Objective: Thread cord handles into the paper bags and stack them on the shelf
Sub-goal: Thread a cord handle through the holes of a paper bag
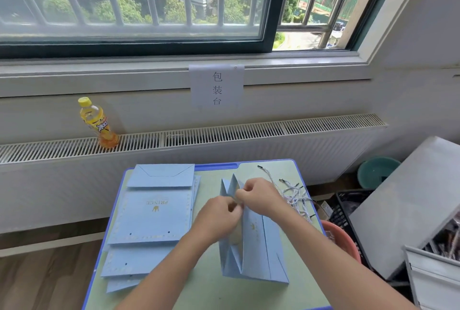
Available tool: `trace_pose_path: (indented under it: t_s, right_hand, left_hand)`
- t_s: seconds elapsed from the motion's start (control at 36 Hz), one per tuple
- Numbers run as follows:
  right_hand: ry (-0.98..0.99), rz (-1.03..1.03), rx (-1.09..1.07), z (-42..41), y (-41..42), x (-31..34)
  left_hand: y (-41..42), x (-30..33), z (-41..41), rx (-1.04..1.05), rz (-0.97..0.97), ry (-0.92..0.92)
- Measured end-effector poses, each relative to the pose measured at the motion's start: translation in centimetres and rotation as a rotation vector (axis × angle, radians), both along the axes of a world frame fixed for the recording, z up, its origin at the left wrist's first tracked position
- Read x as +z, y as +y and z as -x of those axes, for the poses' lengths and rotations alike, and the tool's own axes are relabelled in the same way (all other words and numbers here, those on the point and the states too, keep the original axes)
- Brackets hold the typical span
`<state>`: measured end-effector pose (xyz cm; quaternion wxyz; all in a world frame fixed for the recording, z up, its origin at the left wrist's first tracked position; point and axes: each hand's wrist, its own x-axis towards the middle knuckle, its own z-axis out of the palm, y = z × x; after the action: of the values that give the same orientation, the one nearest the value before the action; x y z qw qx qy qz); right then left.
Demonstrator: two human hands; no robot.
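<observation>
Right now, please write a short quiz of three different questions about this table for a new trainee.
1. True or false: the loose cords lie to the left of the flat bag stack.
2. Both hands, left hand and right hand, work on which item? A) the bottle B) the opened bag C) a cord from the pile
3. Fill in: the bottle stands on the ____ under the window.

Key: 1 false; 2 B; 3 radiator grille.
</observation>
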<state>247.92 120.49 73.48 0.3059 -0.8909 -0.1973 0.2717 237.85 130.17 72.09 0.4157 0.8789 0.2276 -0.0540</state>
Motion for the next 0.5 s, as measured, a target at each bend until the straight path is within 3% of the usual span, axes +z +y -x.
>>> trace_pose_path:
  t_s: [0.22,0.5]
  right_hand:
    - [0.224,-0.097,0.089,0.2,0.3,-1.5]
    - [0.014,0.081,0.215,-0.3,-2.3,-3.9]
  left_hand:
    - [-0.3,-2.5,1.9,0.218,0.077,0.039]
    - [2.0,-2.8,3.3,0.396,0.145,-0.137]
